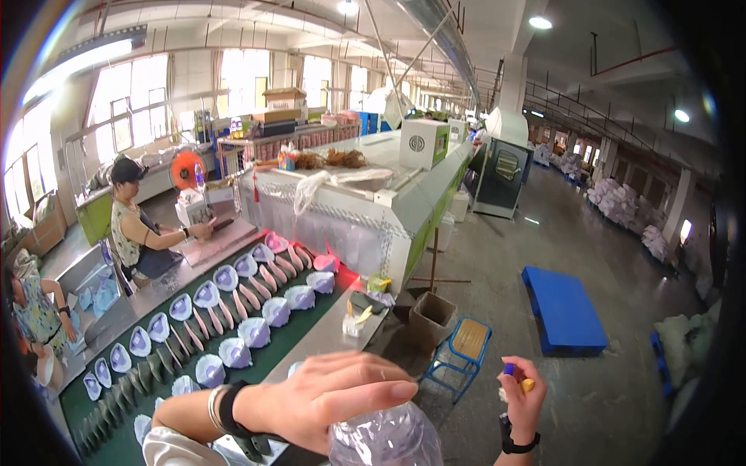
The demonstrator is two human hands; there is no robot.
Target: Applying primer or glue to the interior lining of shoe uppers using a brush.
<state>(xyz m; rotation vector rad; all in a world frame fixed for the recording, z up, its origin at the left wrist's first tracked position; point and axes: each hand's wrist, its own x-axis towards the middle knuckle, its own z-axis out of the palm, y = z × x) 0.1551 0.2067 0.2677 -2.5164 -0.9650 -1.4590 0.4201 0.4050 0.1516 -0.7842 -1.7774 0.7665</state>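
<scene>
While our left hand (326,400) lies flat across the bottom of the view, its fingers stretched out together and pointing right, it rests on top of a clear plastic bottle (385,439), whose crinkled shoulder bulges just under the palm and fingertips; the hand covers it from above rather than wrapping round it, so the grip is loose at most. On that wrist we wear a black band and a thin silver bangle (221,408). Our right hand (522,400) stands to the right of the bottle and well apart from it, raised with the fingers curled in and closed on a small thing with a blue and a yellow part (517,377) (we cannot tell what it is; only its top peeks out above the fingers). A black watch (517,445) circles that wrist. Beyond the left hand runs a green conveyor belt (326,299) carrying rows of pale shoe uppers on lasts (276,311) and pinkish soles, leading away into a long white-and-green oven tunnel (373,217). Near the belt's right edge stand a cardboard box (430,314) and a blue-framed stool (464,346) on the grey floor, and farther right lies a blue pallet (563,307). Across the belt, at far left, a person in a dark cap (136,225) sits working at a metal bench.
</scene>
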